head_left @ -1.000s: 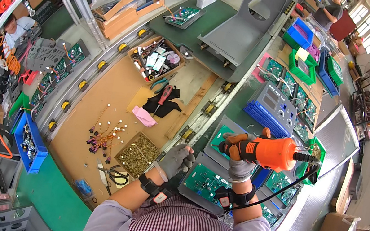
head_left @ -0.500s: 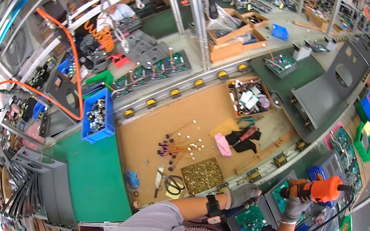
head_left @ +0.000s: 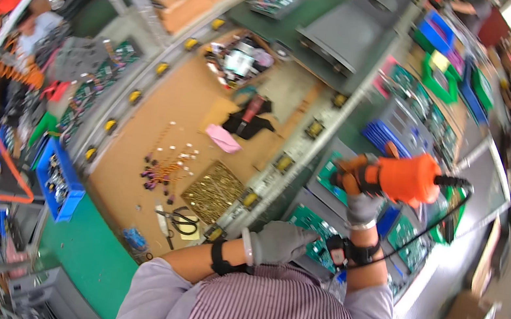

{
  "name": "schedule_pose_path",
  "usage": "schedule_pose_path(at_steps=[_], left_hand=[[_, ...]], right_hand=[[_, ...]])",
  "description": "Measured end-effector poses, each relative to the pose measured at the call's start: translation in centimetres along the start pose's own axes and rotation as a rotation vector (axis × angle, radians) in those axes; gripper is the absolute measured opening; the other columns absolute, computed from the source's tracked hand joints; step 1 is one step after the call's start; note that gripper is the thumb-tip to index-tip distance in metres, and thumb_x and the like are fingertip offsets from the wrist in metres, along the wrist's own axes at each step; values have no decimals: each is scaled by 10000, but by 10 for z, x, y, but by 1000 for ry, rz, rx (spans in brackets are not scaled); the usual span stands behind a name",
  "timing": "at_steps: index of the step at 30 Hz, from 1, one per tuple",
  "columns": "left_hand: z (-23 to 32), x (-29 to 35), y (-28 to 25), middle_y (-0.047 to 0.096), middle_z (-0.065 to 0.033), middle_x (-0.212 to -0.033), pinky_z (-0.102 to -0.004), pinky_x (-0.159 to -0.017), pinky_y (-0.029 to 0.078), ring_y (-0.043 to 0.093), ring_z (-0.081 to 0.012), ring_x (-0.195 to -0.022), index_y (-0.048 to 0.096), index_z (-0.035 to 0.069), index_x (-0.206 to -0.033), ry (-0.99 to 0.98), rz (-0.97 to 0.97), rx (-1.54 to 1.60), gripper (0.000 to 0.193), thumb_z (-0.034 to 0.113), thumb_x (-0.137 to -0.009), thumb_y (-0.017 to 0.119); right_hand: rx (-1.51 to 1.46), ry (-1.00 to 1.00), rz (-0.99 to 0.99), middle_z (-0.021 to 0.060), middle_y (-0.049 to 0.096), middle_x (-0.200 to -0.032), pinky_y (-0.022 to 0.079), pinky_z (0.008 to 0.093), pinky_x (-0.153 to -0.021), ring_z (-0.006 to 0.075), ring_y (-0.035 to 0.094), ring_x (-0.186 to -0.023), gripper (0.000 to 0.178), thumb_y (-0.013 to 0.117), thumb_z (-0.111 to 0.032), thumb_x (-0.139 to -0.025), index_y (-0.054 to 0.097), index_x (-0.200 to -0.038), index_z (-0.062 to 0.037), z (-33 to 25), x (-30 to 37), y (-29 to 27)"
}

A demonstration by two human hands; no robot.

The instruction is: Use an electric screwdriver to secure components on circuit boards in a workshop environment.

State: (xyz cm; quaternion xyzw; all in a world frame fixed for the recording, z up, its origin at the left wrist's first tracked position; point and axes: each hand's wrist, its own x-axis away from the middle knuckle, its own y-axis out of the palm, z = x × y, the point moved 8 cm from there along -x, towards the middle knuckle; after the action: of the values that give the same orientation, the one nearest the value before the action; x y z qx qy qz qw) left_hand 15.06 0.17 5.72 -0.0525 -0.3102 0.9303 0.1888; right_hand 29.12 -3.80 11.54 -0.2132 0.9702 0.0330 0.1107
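My right hand (head_left: 364, 205), in a grey glove, is wrapped round an orange and black electric screwdriver (head_left: 406, 179) with a black cable at its back end. The driver's front end points left, above a green circuit board (head_left: 329, 172) in a grey metal tray. My left hand (head_left: 281, 244), gloved too, is beside a nearer green circuit board (head_left: 307, 220). Its fingers are drawn together; whatever they may hold is too small to make out. Left of that hand, across the rail, is a shallow tray of brass-coloured screws (head_left: 213, 191).
Short wired connectors (head_left: 165, 169), scissors (head_left: 183, 220) and a pink cloth (head_left: 223, 138) lie on the brown bench. A box of mixed parts (head_left: 239, 59) stands farther back. The roller rail (head_left: 283, 162) runs alongside. At right are blue stacked trays (head_left: 398, 131) and green bins (head_left: 439, 78).
The view has swung right, so the bench appears shifted left. My left hand has drawn back from the boards toward my body. My right hand still grips the screwdriver.
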Motion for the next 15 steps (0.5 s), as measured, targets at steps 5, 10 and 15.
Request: schedule_pose_path(at_steps=[5,10,15], left_hand=[[14,-11,73,568,-117,-699,-389,-447,441,582,-257,-581,389,54,-1238,103,-553,-303,484,123,-764,460],[-3,-27,68,587,-83,-723,-357,-460,458,598,-220,-614,317,50,-1279,-23,-504,-569,459,125,-831,380],[-13,-20,79,595,-93,-712,-386,-464,458,598,-241,-596,306,44,-1276,-120,-499,-551,410,156,-883,322]], right_hand=[[12,-137,-1,72,569,-744,487,310,-695,180,590,-757,188,585,5,-641,530,-821,6,-21,-5,-14],[-197,-236,87,80,561,-767,483,365,-714,203,579,-757,249,675,-122,-680,524,-836,0,-45,14,-44],[-323,-204,161,96,539,-711,427,288,-559,173,500,-605,308,676,-215,-691,508,-818,10,-58,35,-47]])
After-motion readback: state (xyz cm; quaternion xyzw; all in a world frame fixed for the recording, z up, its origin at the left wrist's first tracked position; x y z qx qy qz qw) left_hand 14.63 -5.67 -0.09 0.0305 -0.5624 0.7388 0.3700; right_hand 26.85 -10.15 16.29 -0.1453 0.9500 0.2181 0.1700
